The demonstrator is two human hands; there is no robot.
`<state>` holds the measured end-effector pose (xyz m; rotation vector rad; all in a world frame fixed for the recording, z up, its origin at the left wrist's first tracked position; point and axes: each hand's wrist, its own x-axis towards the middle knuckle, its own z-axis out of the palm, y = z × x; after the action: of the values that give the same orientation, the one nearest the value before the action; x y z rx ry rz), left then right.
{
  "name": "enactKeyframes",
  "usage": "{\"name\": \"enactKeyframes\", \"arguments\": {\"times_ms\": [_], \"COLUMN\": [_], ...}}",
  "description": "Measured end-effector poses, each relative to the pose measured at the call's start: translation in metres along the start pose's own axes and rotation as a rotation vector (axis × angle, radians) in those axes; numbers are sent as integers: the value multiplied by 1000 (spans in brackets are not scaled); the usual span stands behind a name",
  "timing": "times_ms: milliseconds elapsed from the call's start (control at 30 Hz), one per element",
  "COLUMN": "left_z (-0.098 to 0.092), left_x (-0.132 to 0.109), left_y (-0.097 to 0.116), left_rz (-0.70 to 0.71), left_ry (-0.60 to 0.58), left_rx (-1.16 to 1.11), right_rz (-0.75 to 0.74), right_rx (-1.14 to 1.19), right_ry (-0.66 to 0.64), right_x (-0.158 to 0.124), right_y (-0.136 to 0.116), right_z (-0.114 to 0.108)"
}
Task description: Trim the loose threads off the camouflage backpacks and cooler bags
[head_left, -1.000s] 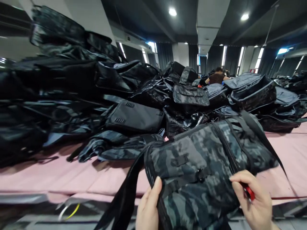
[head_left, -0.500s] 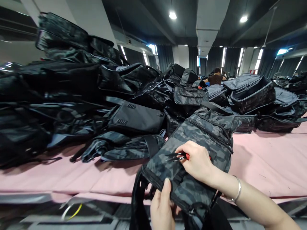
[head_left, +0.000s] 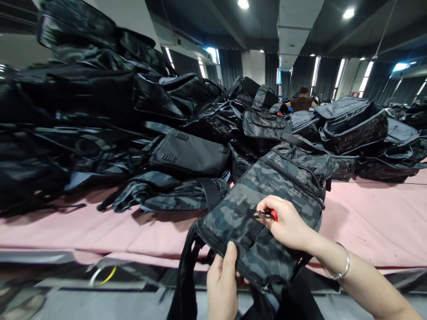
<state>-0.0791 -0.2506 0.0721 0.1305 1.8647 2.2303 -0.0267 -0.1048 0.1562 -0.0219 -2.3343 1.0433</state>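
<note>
A grey-and-black camouflage backpack (head_left: 216,222) lies tilted across the table edge in front of me. My left hand (head_left: 222,280) grips its near lower edge, thumb on top and fingers underneath. My right hand (head_left: 287,224) is closed round a small pair of thread snips (head_left: 265,214) with dark blades and a red part. The blades point left over the backpack's front panel, close to a dark rectangular patch (head_left: 243,207) and a black strap (head_left: 251,234). Whether the tips touch the fabric I cannot tell.
A pink-covered table (head_left: 363,218) runs across the view. Dark bags (head_left: 83,93) are heaped high at the left, and a flat-bottomed black bag (head_left: 191,153) lies behind the backpack. Open bags (head_left: 355,122) stand at the back right. Farther off is a person (head_left: 302,103).
My right hand has drawn the snips a little to the right, uncovering the dark patch and strap. My left hand keeps its hold. The view has tipped slightly downward.
</note>
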Motion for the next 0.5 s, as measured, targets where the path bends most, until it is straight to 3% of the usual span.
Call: {"name": "enactKeyframes", "arguments": {"times_ms": [200, 300, 500], "left_z": [0, 1, -2], "left_x": [1, 3, 0], "left_y": [-3, -11, -19], "left_rz": [46, 65, 5], "left_ry": [54, 20, 11], "left_rx": [52, 41, 11], "right_rz": [117, 101, 14], "right_rx": [-176, -248, -346], "right_ry": [103, 138, 65], "right_x": [-19, -22, -19], "right_y": [3, 2, 2], "right_z": [-13, -5, 18]}}
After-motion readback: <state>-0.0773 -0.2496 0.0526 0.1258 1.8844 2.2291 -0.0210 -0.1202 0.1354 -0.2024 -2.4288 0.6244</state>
